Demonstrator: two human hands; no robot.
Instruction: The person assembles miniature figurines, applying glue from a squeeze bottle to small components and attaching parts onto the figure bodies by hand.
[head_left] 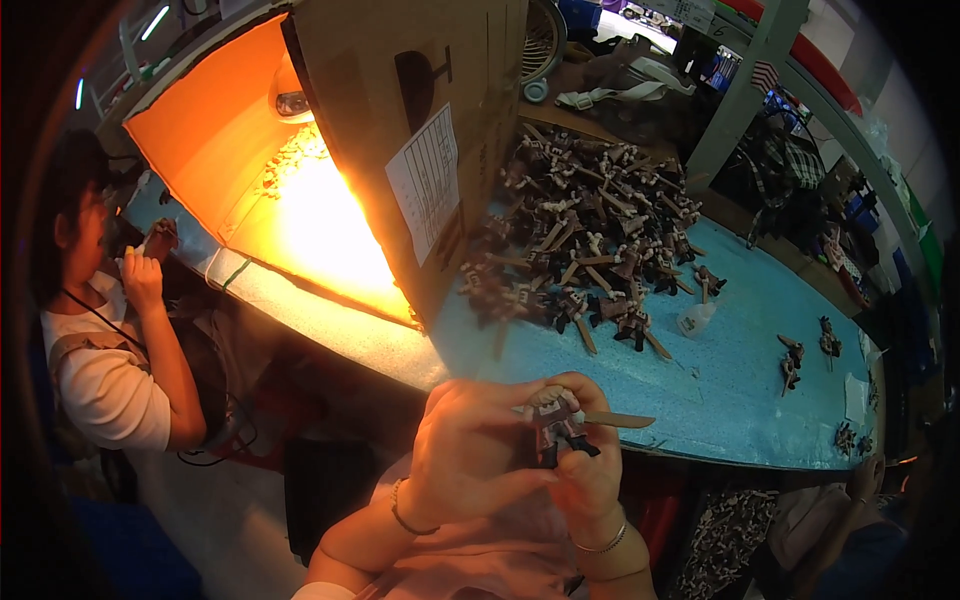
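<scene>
Bare blue table [760, 330] right, figure pile [590, 240] behind, cardboard box [400, 130] probably blocking left

Small figurine [556, 425] between both hands [520, 450]

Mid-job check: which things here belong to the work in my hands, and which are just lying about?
In hand:
- small dark toy figure with tan blade, held by left hand and right hand
- heap of matching dark figures

Lying about:
- lamp-lit cardboard box
- small clear bottle

Blue worktable [760, 330], cardboard lamp box [400, 120] — glowing orange
</scene>
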